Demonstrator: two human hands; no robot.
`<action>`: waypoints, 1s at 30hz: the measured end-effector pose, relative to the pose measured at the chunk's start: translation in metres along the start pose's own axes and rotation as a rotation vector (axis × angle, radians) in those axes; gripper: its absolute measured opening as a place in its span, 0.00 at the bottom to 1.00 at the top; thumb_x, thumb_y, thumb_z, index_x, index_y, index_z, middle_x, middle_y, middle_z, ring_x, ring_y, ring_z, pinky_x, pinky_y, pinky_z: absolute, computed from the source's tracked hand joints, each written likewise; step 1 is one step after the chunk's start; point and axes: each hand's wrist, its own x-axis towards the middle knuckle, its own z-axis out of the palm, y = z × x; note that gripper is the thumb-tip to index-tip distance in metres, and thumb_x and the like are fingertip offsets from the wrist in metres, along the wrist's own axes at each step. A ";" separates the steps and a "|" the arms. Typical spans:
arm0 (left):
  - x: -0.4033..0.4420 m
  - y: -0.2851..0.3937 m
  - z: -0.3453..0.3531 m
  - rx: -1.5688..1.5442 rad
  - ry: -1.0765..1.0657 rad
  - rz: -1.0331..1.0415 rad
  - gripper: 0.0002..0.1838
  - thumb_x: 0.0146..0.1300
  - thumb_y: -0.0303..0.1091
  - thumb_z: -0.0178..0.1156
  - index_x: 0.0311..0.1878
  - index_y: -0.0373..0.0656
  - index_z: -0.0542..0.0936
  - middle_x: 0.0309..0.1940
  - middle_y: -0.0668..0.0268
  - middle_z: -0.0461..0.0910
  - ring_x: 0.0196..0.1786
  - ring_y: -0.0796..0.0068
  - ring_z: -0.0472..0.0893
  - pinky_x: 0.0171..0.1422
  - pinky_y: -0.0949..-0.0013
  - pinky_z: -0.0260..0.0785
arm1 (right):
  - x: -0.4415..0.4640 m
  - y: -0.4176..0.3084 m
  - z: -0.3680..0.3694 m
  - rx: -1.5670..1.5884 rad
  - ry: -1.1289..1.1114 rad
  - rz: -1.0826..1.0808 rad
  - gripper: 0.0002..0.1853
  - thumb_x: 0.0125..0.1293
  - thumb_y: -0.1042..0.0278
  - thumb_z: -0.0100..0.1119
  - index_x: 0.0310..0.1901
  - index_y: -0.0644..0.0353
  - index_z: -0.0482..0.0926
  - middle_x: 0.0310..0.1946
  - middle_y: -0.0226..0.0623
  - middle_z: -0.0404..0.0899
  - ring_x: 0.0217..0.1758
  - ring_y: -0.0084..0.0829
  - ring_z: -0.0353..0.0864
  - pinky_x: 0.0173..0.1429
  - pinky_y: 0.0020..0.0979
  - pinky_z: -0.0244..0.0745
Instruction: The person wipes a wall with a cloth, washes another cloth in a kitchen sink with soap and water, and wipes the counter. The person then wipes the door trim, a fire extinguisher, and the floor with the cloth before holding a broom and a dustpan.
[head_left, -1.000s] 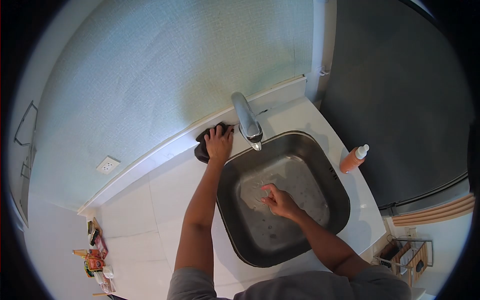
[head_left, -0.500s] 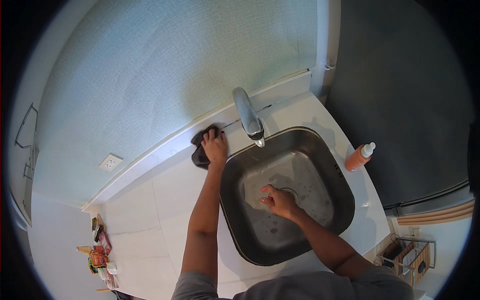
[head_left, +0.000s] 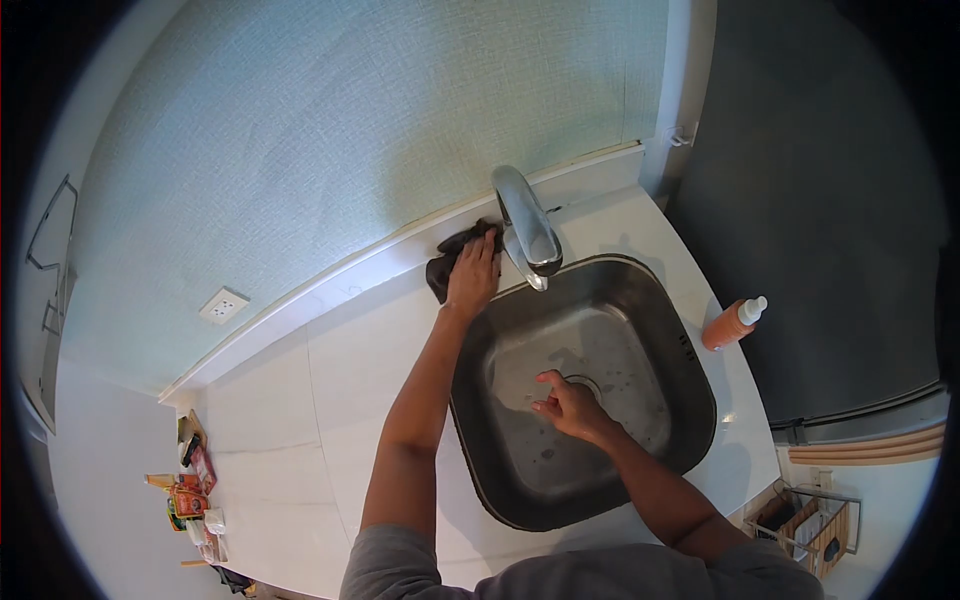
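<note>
Sink [head_left: 600,345]: water drops [head_left: 547,454] inside, right hand [head_left: 572,407] above; bottle [head_left: 727,328] nearby.

The white countertop [head_left: 270,420] is holding a metal sink [head_left: 690,410] and faucet [head_left: 524,220]; a dark cloth [head_left: 439,279] is lying beside the faucet; a pump bottle [head_left: 731,325] is standing upright.

The left hand [head_left: 475,272] covers part of the dark cloth [head_left: 440,278]. The right hand [head_left: 570,405] partly obscures the drain [head_left: 591,384]. Lettering on the packets [head_left: 187,503] is too small to read. The lower edge cuts off the grey shirt [head_left: 600,575]. Items in the rack [head_left: 856,525] cannot be identified.
</note>
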 end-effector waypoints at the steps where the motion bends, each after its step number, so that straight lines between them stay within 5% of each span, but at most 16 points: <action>1: -0.002 -0.003 0.001 0.122 -0.015 -0.004 0.21 0.59 0.33 0.52 0.56 0.38 0.73 0.50 0.59 0.73 0.51 0.56 0.71 0.56 0.58 0.66 | -0.001 0.004 -0.005 -0.007 0.000 0.001 0.22 0.64 0.61 0.57 0.54 0.61 0.63 0.22 0.38 0.73 0.28 0.39 0.76 0.37 0.38 0.69; 10: -0.025 -0.015 -0.024 0.388 0.008 -0.269 0.17 0.60 0.40 0.52 0.50 0.46 0.79 0.47 0.65 0.74 0.50 0.61 0.72 0.49 0.54 0.66 | -0.009 0.008 -0.019 -0.015 0.055 0.070 0.22 0.62 0.60 0.59 0.54 0.61 0.65 0.24 0.38 0.73 0.30 0.37 0.75 0.40 0.38 0.69; 19: -0.014 0.000 -0.013 0.269 0.069 -0.234 0.13 0.57 0.39 0.55 0.37 0.42 0.83 0.48 0.59 0.74 0.50 0.55 0.71 0.51 0.53 0.64 | 0.009 0.005 0.012 0.020 0.056 -0.032 0.19 0.61 0.62 0.61 0.47 0.59 0.63 0.23 0.36 0.73 0.28 0.34 0.76 0.36 0.34 0.71; 20: -0.013 0.001 -0.013 0.331 0.039 -0.206 0.21 0.59 0.39 0.55 0.56 0.49 0.77 0.46 0.63 0.74 0.49 0.58 0.71 0.52 0.55 0.65 | 0.008 0.005 0.013 0.011 0.050 -0.050 0.19 0.61 0.63 0.61 0.45 0.59 0.62 0.24 0.36 0.73 0.29 0.34 0.76 0.37 0.34 0.71; 28: 0.013 0.020 0.013 -0.007 0.038 -0.163 0.24 0.55 0.31 0.53 0.57 0.36 0.72 0.47 0.59 0.76 0.52 0.55 0.71 0.54 0.59 0.66 | 0.008 0.006 0.014 -0.010 0.043 -0.045 0.19 0.61 0.66 0.60 0.42 0.58 0.59 0.27 0.36 0.71 0.29 0.31 0.75 0.37 0.34 0.71; 30: 0.015 0.019 0.010 0.078 0.010 -0.105 0.24 0.55 0.31 0.53 0.57 0.37 0.72 0.46 0.60 0.76 0.52 0.56 0.71 0.54 0.59 0.66 | 0.005 0.005 0.015 -0.001 0.046 -0.087 0.18 0.60 0.68 0.60 0.43 0.60 0.59 0.27 0.39 0.71 0.30 0.38 0.76 0.39 0.38 0.70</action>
